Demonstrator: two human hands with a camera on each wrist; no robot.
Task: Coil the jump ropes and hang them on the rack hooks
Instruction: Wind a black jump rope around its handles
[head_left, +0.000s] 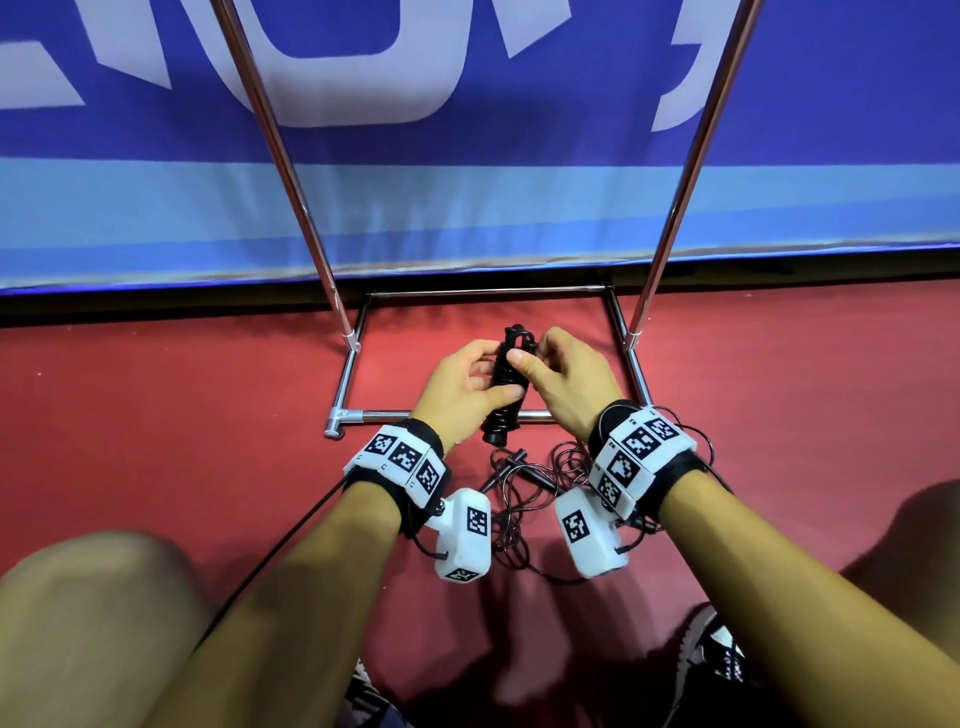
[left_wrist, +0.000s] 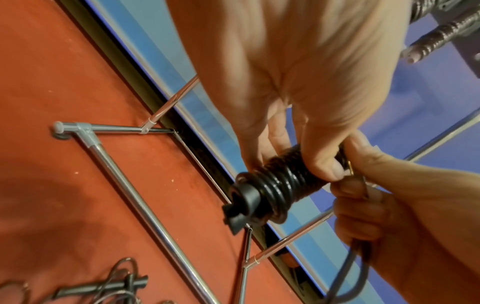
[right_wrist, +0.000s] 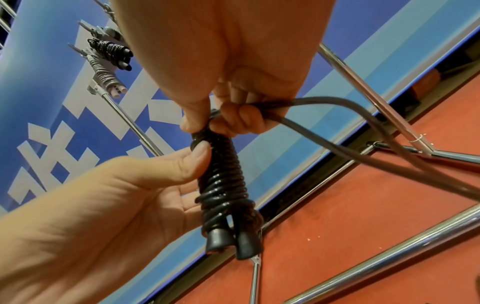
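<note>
You held the black jump rope (head_left: 506, 384) in the air above the front bar of the rack's base frame (head_left: 457, 415), its cord wound tight around the two paired handles, probably so the bundle would stay compact enough for a hook. Your left hand (head_left: 465, 382) was curled around the middle of the bundle, thumb pressed on the coils, which kept the turns from slipping. Your right hand (head_left: 563, 376) pinched the top end where the cord finishes, seemingly to tuck or lock the last turn. Two wound ropes (right_wrist: 110, 55) hung on hooks high on the rack. Another loose rope (head_left: 524, 483) lay tangled on the red floor (head_left: 156, 415) nearer you than the front bar, uncoiled.
</note>
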